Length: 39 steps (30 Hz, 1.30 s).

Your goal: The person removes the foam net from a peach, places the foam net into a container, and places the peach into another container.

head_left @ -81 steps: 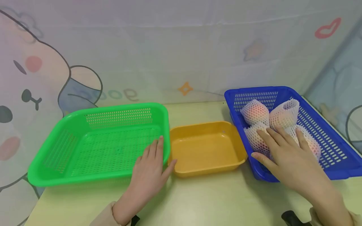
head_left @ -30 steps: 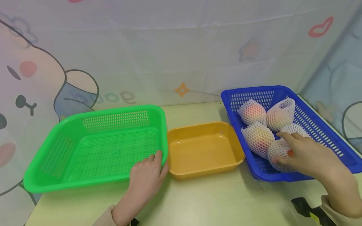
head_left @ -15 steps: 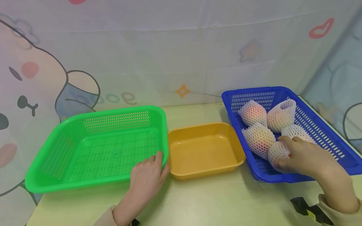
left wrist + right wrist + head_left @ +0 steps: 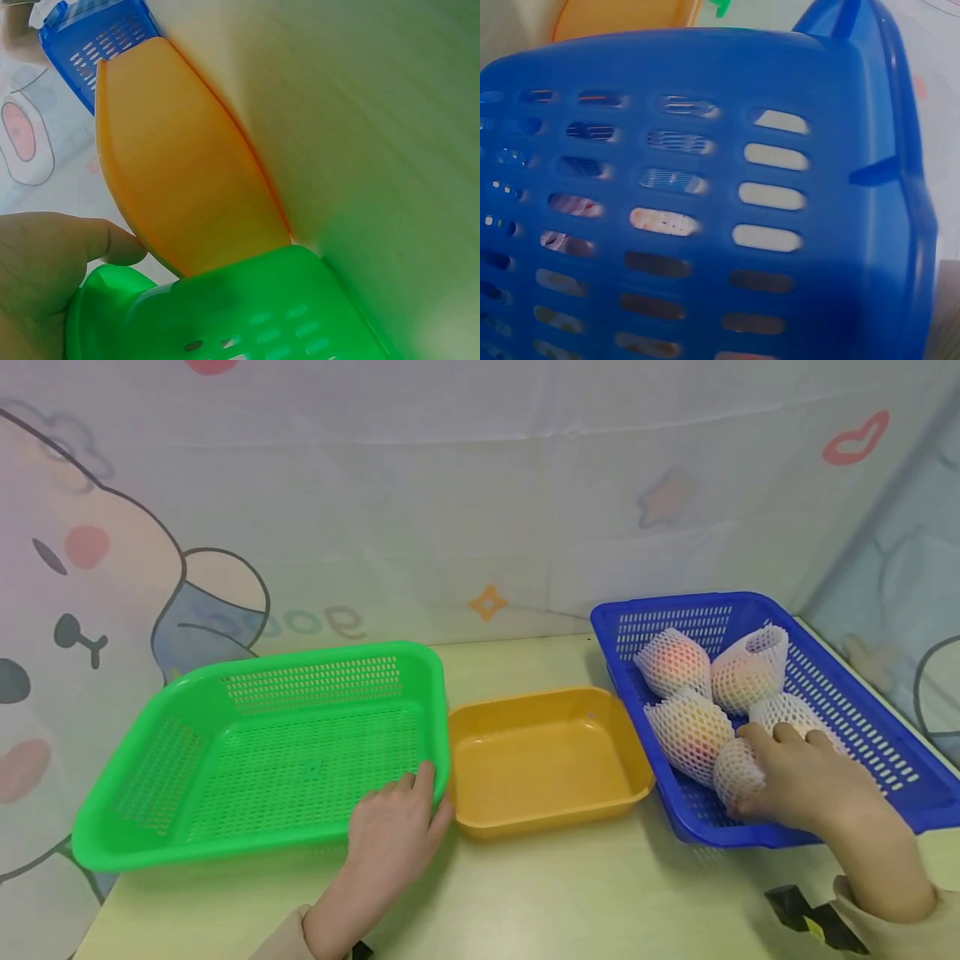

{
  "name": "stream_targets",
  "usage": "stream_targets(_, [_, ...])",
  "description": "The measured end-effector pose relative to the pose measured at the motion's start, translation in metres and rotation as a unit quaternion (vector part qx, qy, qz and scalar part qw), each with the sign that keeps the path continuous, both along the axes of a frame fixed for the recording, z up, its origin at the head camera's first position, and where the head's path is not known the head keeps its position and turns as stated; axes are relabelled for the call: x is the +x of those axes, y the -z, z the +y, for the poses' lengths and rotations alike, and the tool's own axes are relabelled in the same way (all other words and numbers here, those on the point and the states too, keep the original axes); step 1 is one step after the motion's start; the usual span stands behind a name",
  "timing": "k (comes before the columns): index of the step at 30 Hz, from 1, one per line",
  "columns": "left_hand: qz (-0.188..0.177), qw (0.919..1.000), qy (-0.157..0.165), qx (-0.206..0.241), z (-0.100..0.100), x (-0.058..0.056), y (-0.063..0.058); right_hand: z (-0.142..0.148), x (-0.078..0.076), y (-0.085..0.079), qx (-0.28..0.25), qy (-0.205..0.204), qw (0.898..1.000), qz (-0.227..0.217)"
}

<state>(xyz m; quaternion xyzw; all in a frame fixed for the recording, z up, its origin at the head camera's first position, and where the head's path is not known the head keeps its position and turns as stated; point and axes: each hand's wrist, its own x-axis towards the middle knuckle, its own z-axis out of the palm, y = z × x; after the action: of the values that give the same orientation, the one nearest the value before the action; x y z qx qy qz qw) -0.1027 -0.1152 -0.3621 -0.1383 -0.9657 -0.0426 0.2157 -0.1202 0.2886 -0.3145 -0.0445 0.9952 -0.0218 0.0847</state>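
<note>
In the head view my left hand [image 4: 393,827] holds the right front corner of a green slotted basket [image 4: 258,847], fingers over the rim. The left wrist view shows the thumb [image 4: 120,241] against that rim. My right hand [image 4: 813,785] reaches into the blue slotted basket [image 4: 701,833] and grips the nearest fruit in a white foam net [image 4: 738,772], covering part of it. Several more netted fruits, red and yellow, lie around it, among them a netted fruit [image 4: 692,735] at left. In the right wrist view, the blue basket's wall hides the right hand's fingers.
Between the two baskets, a shallow orange tray [image 4: 551,764] stands on the pale table [image 4: 540,893]. A printed cloth [image 4: 420,510] hangs behind, close to the baskets' back edges.
My right hand has gone from lying spread over the fruits to curling round the nearest one. The left fingers, straighter earlier, now bend over the green rim. The baskets stay in place.
</note>
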Motion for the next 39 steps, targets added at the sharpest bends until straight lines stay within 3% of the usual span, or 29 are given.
stream_targets(6, [-0.014,0.9999,-0.005,0.000,0.000,0.000,-0.001,0.001,-0.003,0.004,0.002,-0.012,1.000,0.010])
stream_targets(19, [-0.007,0.9999,-0.005,-0.006,0.000,0.000,0.001,0.002,-0.005,0.004,0.000,-0.031,0.999,0.024])
stream_targets(39, [0.002,1.0000,-0.001,-0.002,0.000,-0.001,0.001,0.005,-0.001,-0.005,-0.016,-0.014,1.000,0.023])
